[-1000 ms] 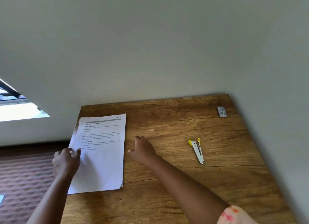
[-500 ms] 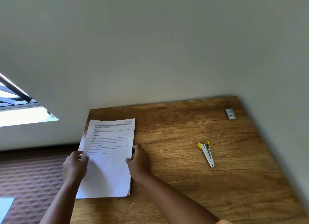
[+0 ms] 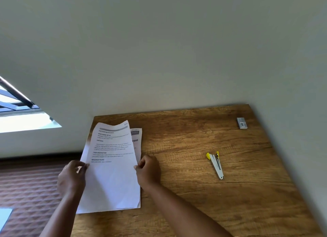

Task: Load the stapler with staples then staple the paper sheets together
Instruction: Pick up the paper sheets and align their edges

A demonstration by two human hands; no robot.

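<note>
1. Paper sheets [image 3: 113, 166] at table's [image 3: 194, 201] left edge, top sheet lifted, bowed.
2. Left hand [image 3: 71, 179] pinched its left edge; right hand [image 3: 148, 170] pinched its right edge.
3. Stapler [image 3: 216, 164] lay flat right of sheets, untouched.
4. Staple box [image 3: 241, 123] near far right corner.

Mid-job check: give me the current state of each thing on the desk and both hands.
top sheet: lifted, curling, pinched at both side edges
lower sheets: flat on desk
stapler: lying opened out, untouched
staple box: closed, far corner
left hand: pinching sheet
right hand: pinching sheet
</note>
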